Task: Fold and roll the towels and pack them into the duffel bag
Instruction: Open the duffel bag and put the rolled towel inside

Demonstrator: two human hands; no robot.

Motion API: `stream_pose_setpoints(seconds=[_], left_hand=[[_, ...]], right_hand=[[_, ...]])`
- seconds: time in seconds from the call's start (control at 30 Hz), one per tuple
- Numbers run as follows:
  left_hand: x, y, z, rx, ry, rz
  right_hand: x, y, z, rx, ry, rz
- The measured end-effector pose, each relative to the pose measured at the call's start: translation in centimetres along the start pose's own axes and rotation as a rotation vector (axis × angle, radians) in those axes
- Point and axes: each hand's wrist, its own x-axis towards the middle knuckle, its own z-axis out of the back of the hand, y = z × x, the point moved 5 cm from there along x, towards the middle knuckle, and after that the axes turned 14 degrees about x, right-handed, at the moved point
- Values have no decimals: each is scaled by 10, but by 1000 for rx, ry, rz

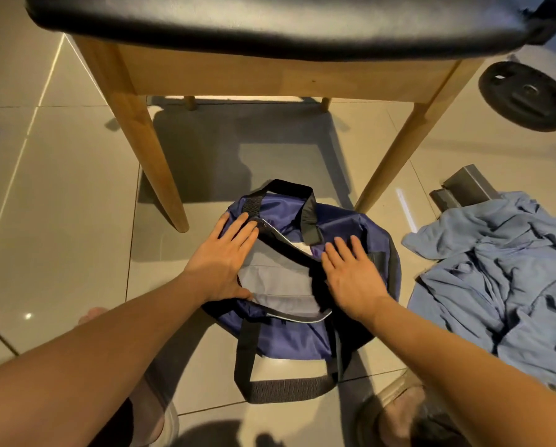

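My left hand (220,262) and right hand (354,272) both lie flat on the bag (289,340), fingers straight, gripping nothing. One presses on each side of the unzipped mouth. I judge this spreads it and pins the limp fabric down so the opening stays wide for packing.

The bag sits on the floor (60,204) right in front of me, between the front legs of the chair (160,162). Its near handle (286,388) is flopped toward my knees and the far handle (289,188) lies over the back side. It is navy nylon, slack and collapsed, with black webbing, and a pale grey lining (279,282) shows through the gap. I see nothing inside it.

The towels (502,269) are a crumpled blue-grey heap on the floor to my right, just beside the bag. None is folded or rolled, so by my reckoning the packing has not begun. With the heap that near, each roll should be a short reach to the bag. How many towels are in it I cannot tell.
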Motion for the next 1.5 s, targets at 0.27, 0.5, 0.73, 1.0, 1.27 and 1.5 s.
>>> stream_pose_setpoints(seconds=[0.27,0.5,0.73,1.0,1.27,1.5], left_hand=[[2,2,-26,17,85,-8],[22,21,-60,-182,280,-8],[0,0,-54,-268,346,-16],[3,11,-2,-271,441,-28],[6,54,118,-454,492,-39],[-18,130,265,-521,197,56]], right_hand=[[42,-34,-42,-102,124,-113],[74,-46,-63,-36,217,-89],[66,-44,-57,1,239,-72],[47,-17,7,233,224,78],[-2,17,207,457,112,267],[-47,-19,390,656,-533,274]])
